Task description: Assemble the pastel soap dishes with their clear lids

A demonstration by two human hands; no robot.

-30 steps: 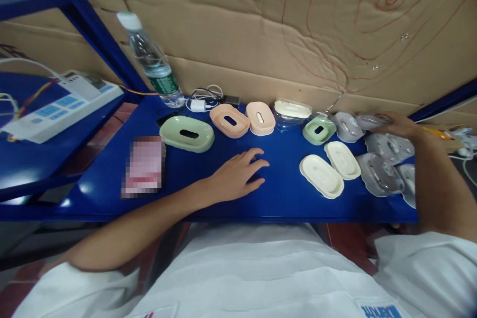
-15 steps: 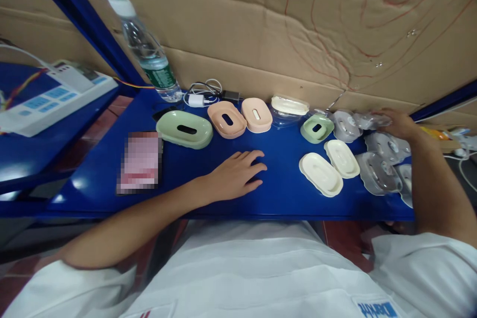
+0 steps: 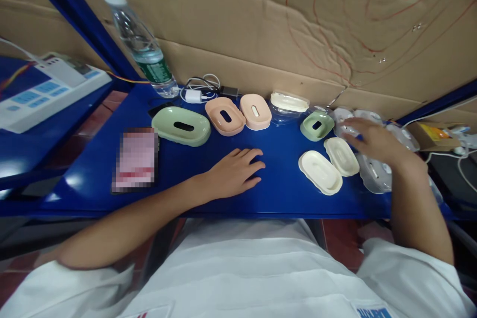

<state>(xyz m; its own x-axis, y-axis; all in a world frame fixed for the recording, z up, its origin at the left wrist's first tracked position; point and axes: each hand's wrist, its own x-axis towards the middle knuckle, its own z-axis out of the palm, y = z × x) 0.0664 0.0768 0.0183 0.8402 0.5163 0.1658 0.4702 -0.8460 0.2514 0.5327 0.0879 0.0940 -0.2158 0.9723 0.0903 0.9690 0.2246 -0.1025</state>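
Observation:
My left hand (image 3: 238, 171) lies on the blue tabletop (image 3: 208, 206) with its fingers spread, holding nothing. My right hand (image 3: 372, 141) hovers at the right over a group of translucent grey soap dishes (image 3: 370, 176). Its fingers are apart and appear to hold nothing; whether they touch a dish I cannot tell. Two cream soap dish parts (image 3: 320, 173) lie between my hands, side by side. Beyond them sits a small green soap dish (image 3: 308, 131). Two peach soap dish parts (image 3: 257, 118) and a larger green soap dish (image 3: 167, 124) stand in the back row.
A cream dish in clear packaging (image 3: 288, 103) stands against the cardboard wall (image 3: 231, 20). At the back left are a water bottle (image 3: 149, 54) and a white charger with cables (image 3: 194, 96). A blurred-out flat object (image 3: 136, 159) lies left, and a power strip (image 3: 52, 92) beyond the frame.
My right hand has moved left and nearer, from the far grey dish to above the grey group's left side. The far grey dish now lies by itself. My left hand stays put.

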